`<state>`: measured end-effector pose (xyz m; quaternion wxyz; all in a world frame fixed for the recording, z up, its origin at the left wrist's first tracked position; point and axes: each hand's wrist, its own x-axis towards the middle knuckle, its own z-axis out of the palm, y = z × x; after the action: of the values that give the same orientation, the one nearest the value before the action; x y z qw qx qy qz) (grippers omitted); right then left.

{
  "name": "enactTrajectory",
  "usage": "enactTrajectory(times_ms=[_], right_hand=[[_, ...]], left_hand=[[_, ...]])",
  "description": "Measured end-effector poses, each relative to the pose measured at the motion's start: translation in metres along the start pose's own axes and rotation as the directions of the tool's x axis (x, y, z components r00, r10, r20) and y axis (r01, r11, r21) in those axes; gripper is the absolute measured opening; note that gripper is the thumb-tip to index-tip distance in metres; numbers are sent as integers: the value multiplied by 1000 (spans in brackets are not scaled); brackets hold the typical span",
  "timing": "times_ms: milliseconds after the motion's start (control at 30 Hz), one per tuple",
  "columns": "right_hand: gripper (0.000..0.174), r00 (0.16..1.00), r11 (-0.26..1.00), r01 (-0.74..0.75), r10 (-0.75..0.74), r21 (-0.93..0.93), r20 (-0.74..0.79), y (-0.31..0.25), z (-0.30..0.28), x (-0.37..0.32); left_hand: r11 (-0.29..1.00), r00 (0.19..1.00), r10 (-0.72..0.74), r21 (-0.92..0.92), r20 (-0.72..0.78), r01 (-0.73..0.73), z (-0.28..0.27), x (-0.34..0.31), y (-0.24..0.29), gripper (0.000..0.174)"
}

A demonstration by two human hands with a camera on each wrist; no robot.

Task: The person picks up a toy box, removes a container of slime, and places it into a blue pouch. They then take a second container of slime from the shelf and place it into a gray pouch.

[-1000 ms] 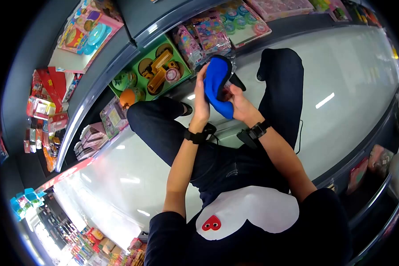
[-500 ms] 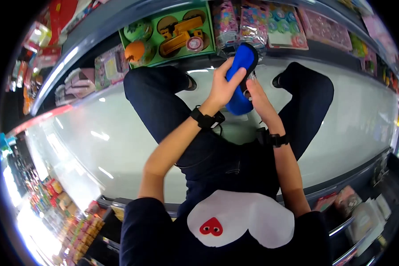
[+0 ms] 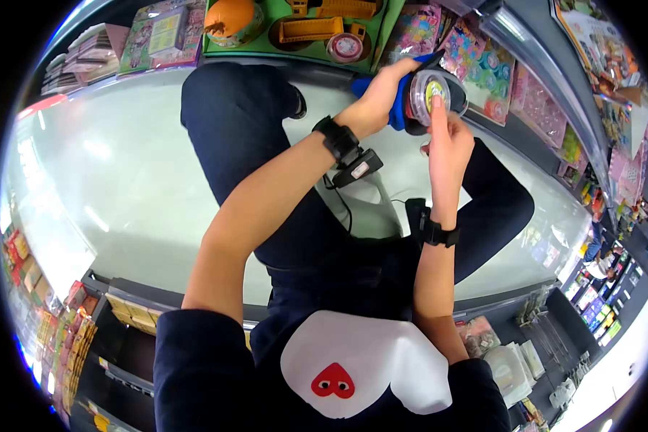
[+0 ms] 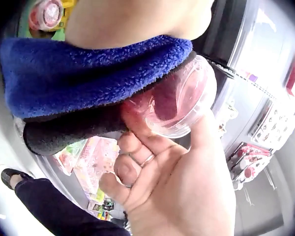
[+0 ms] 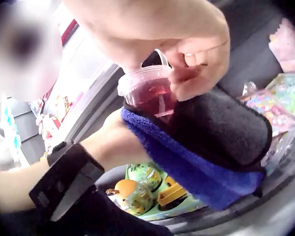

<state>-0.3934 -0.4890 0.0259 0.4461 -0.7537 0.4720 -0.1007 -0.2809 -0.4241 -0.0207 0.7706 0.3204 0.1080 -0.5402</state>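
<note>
A blue and black plush cloth (image 4: 88, 78) is folded around the side of a small clear plastic tub (image 4: 196, 96) with pinkish-red contents. My left hand (image 3: 379, 97) grips the cloth and the tub through it, its fingers partly hidden behind the blue side. From the other side my right hand (image 3: 450, 147) pinches the tub, thumb on its round lid (image 3: 432, 90) and fingers curled beneath. In the right wrist view a clear tab or loop (image 5: 161, 58) stands up at the lid, beside the right fingers. The black face of the cloth (image 5: 226, 128) hangs alongside the tub.
Ahead, a green tray (image 3: 259, 52) on the low shelf holds toy trucks, an orange-topped jar (image 3: 230, 18) and a pink-lidded tub (image 3: 345, 47). Packaged toys (image 3: 475, 57) lie to its right. My bent knees (image 3: 223, 108) flank the work above a pale floor (image 3: 122, 180).
The cloth has been turned and shifted right, so the tub's lid now faces up. My right hand has moved from the cloth's lower edge onto the tub. The head view has swung right.
</note>
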Motion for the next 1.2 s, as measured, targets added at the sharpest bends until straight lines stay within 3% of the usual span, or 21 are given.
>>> enactTrajectory(times_ms=[33,67,200,300,333,367,433,500,600,667,767,833,967,1000,1033,1067,1100,1133,1167,1200], right_hand=[[56,998,992,-42,36,116,53,0,5,2],[39,992,953,-99,72,287,104,-2,11,3],[42,981,938,-11,-57,346,187,-5,34,12],[40,967,952,178,-216,250,134,5,51,30],[37,960,948,216,-250,235,124,3,55,36],[36,957,947,228,-261,227,126,4,61,44],[35,950,945,255,-284,206,129,6,73,63],[31,939,951,172,-237,257,249,7,89,85],[27,907,974,-20,-78,227,414,9,121,115],[25,890,974,-116,14,196,455,16,145,129],[27,822,967,-253,214,2,528,49,168,159],[32,832,978,-190,208,-88,514,47,168,165],[41,836,996,-53,86,-77,542,52,130,164],[38,857,992,-46,100,-118,506,58,114,167],[36,878,987,-44,114,-158,464,66,93,173],[34,896,990,-28,87,-142,436,89,72,185],[34,916,983,3,71,-185,395,105,49,191],[34,946,964,94,-8,-249,325,148,30,207],[35,961,931,173,-90,-320,260,189,9,222],[35,972,928,124,-42,-352,231,205,-20,218]], left_hand=[[1000,1000,3,-16,-16,-3,0,0,3,37],[1000,999,6,-14,-54,-7,0,-1,5,40],[977,999,-48,-208,4,47,-19,-7,9,46],[955,981,50,-278,-188,-102,-39,13,-15,48],[977,969,33,-197,-243,-83,-47,15,-20,50],[994,897,99,-4,-431,-112,-52,16,-29,49],[946,768,191,325,-611,24,-55,8,-38,55],[884,765,177,442,-619,153,-54,-7,-47,52],[889,771,75,393,-633,236,-58,-11,-53,51],[912,730,69,340,-680,230,-58,-12,-42,51],[925,682,126,333,-720,181,-58,-5,-33,51],[925,655,204,363,-728,115,-49,-2,-36,52],[838,692,320,535,-647,112,-57,23,-61,57],[854,761,296,517,-578,60,-62,27,-65,58],[860,762,290,507,-579,58,-64,33,-74,59],[893,810,298,447,-505,-50,-77,44,-86,59],[929,829,267,360,-491,-86,-87,53,-98,57],[945,872,161,327,-462,-2,-108,63,-107,49],[988,932,56,157,-359,1,-82,41,-89,40],[988,937,-14,142,-348,67,-67,30,-80,34]])
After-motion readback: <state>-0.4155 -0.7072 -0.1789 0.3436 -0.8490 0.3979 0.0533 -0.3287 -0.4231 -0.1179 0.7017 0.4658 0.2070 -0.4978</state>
